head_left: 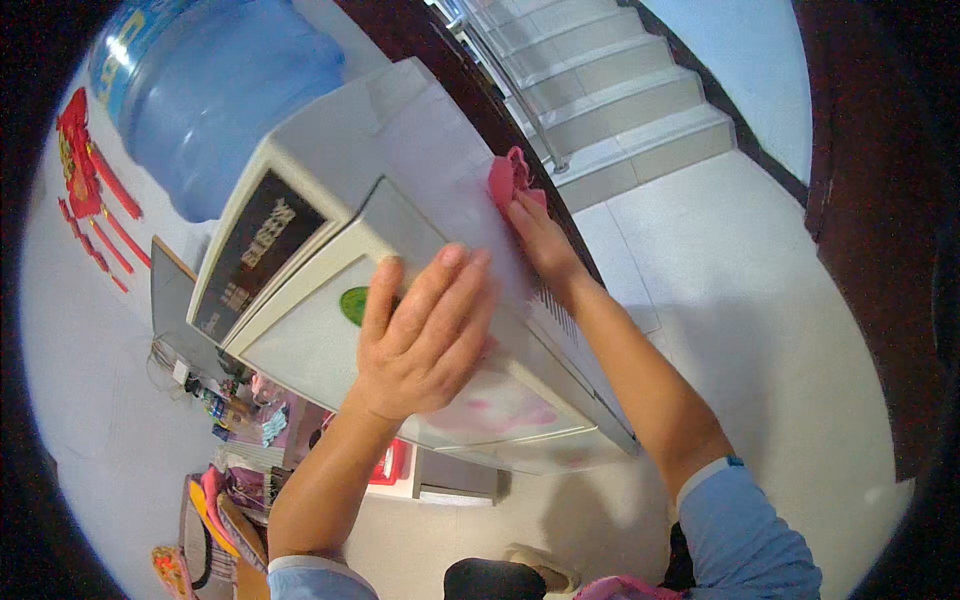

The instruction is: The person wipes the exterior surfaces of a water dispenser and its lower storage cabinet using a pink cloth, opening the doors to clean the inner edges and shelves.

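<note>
A white water dispenser (450,154) stands before me, with a large blue water bottle (232,97) on its top. My right hand (544,244) presses a pink cloth (510,180) against the dispenser's side panel, near its back edge. Spread over the front door (307,345) is my left hand (427,341), fingers apart and holding nothing. Its fingertips reach the edge between door and side. A green and pink printed pattern shows on the door, partly covered by this hand. Vent slots (555,311) lie beside my right wrist.
Tiled stairs (615,112) with a metal railing (517,90) rise beyond a dark door frame (450,60). Red hanging ornaments (82,165) are on the left wall. A cluttered table (262,420) and a rack of slippers (217,517) stand at lower left.
</note>
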Tool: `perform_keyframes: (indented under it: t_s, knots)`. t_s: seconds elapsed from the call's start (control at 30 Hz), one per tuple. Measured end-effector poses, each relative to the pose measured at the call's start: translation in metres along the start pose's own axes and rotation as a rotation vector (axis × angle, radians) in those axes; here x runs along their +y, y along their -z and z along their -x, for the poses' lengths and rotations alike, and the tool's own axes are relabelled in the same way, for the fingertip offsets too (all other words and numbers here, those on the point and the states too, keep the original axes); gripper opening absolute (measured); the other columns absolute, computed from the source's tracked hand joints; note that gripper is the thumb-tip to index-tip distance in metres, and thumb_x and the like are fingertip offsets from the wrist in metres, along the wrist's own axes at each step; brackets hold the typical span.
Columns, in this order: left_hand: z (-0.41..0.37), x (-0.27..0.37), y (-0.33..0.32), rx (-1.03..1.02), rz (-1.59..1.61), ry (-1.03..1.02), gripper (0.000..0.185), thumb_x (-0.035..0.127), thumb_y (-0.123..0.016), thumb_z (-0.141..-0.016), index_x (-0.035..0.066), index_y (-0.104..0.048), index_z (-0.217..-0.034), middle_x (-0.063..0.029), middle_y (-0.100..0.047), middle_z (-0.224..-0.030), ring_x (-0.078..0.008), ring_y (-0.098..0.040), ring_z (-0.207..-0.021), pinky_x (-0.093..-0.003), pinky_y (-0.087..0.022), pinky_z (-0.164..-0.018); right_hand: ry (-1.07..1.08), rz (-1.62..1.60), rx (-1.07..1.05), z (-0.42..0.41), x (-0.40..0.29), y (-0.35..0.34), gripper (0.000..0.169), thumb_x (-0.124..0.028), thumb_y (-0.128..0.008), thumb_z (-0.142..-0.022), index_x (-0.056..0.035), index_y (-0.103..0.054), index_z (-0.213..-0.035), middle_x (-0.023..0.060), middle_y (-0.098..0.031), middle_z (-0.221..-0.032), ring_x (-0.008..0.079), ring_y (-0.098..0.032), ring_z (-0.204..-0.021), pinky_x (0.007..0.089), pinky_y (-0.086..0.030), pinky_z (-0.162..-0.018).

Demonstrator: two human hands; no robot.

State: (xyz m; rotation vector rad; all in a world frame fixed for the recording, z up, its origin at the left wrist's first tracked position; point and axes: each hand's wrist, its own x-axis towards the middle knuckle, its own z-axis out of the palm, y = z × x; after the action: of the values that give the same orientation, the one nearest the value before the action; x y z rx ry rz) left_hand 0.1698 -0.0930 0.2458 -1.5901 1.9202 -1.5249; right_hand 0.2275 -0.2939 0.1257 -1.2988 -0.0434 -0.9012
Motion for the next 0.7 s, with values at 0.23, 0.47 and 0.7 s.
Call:
perform_keyframes:
  t_s: [0.23, 0.47, 0.7]
  knots:
    - [-0.002, -0.001, 0.0, 0.158, 0.083, 0.0, 0.031, 0.018, -0.049, -0.078, 0.006, -0.062, -0.103, -0.0092, -0.053, -0.124, -0.023, -0.047, -0.119, -0.0435, -0.03, -0.104, 0.146, -0.399, -0.216, 0.081, -0.094, -0.017, 0.053, -0.036, -0.038, -0.094, -0.0024, -0.032, -0.136, 0.012, -0.038, -0.137, 0.0221, -0.032, -0.127, 0.0316, -0.022, -0.105]
    - [0.008, -0.008, 0.004, 0.187, 0.078, -0.056, 0.033, 0.015, -0.048, -0.08, 0.006, -0.06, -0.108, -0.0121, -0.049, -0.127, -0.027, -0.045, -0.12, -0.0465, -0.03, -0.103, 0.546, -0.155, -0.273, 0.017, -0.156, -0.051, 0.048, -0.028, -0.035, -0.095, -0.0004, -0.035, -0.134, 0.0125, -0.038, -0.136, 0.0207, -0.033, -0.127, 0.0312, -0.022, -0.105]
    - [-0.003, -0.005, 0.0, 0.209, 0.132, -0.071, 0.036, 0.02, -0.045, -0.082, 0.006, -0.058, -0.113, -0.0113, -0.048, -0.128, -0.0252, -0.044, -0.121, -0.0434, -0.032, -0.102, 0.22, -0.139, -0.229, -0.146, -0.124, -0.042, 0.04, -0.043, -0.048, -0.087, -0.0074, -0.057, -0.104, 0.0088, -0.059, -0.095, 0.021, -0.056, -0.084, 0.0322, -0.043, -0.077]
